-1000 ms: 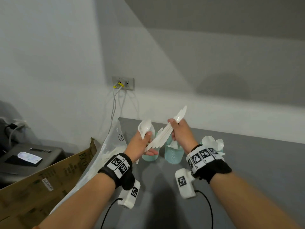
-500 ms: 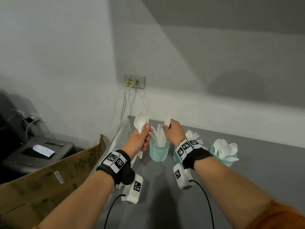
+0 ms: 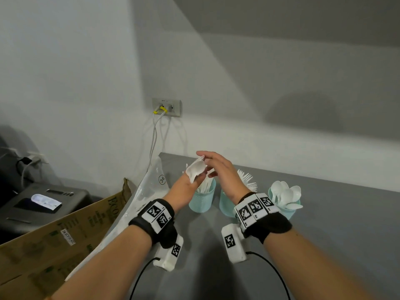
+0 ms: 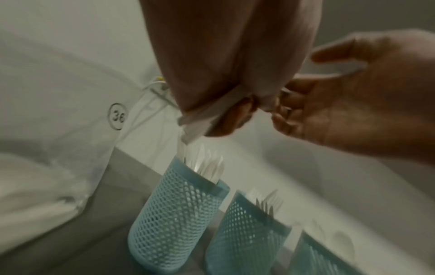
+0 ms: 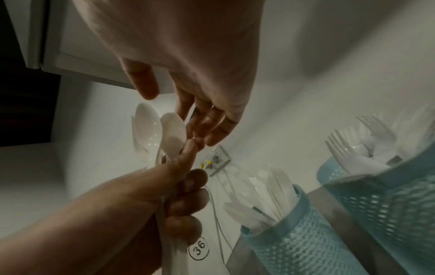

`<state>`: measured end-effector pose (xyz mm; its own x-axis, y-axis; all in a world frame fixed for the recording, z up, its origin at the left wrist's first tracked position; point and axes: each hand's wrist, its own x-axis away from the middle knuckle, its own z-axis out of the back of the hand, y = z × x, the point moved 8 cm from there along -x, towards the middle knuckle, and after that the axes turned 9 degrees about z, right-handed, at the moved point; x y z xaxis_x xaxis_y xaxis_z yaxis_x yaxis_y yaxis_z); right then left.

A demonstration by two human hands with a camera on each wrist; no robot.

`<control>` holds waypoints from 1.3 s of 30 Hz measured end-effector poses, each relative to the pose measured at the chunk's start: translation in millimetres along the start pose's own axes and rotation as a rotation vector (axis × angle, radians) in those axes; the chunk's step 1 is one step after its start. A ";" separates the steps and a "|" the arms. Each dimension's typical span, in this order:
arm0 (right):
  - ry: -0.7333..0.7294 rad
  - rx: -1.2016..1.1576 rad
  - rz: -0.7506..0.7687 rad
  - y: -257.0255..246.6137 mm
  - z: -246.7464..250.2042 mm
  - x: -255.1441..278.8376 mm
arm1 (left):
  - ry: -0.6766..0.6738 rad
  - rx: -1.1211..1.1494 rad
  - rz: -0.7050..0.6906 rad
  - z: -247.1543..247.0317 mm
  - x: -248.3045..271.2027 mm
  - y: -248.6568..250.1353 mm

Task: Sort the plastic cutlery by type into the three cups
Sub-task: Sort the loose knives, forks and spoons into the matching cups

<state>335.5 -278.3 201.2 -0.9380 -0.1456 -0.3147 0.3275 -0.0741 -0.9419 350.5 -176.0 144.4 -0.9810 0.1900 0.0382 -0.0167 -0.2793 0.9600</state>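
My left hand grips a small bunch of white plastic spoons by the handles, bowls up, above the left teal mesh cup, which holds knives. My right hand is open and holds nothing. Its fingertips are right at the spoon bowls, with the thumb spread above them. The middle cup holds forks and is partly hidden by my right wrist. The right cup holds spoons. In the left wrist view the knife cup and fork cup stand below both hands.
A clear plastic bag marked 36 lies at the grey table's left edge. Beyond it are a cardboard box and a dark machine. A wall socket with hanging cables is behind the cups.
My right hand set its bundle of knives into the left cup, let go, and has risen, open, to the spoons. My left hand still holds the spoons, now tilted right.
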 end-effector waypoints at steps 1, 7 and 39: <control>0.000 -0.014 0.000 0.4 1.6 2.9 | 0.019 -0.051 -0.037 -1.2 -1.0 0.7; -0.011 0.114 0.025 10.1 10.1 18.6 | 0.084 -0.227 -0.122 -14.7 2.7 5.8; 0.319 0.086 -0.116 19.8 97.5 35.9 | 0.071 -0.147 -0.056 -91.7 -7.9 26.6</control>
<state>319.3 -381.2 182.7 -0.9532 0.1837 -0.2401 0.2127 -0.1569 -0.9644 340.1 -271.3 144.2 -0.9888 0.1437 -0.0390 -0.0948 -0.4059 0.9090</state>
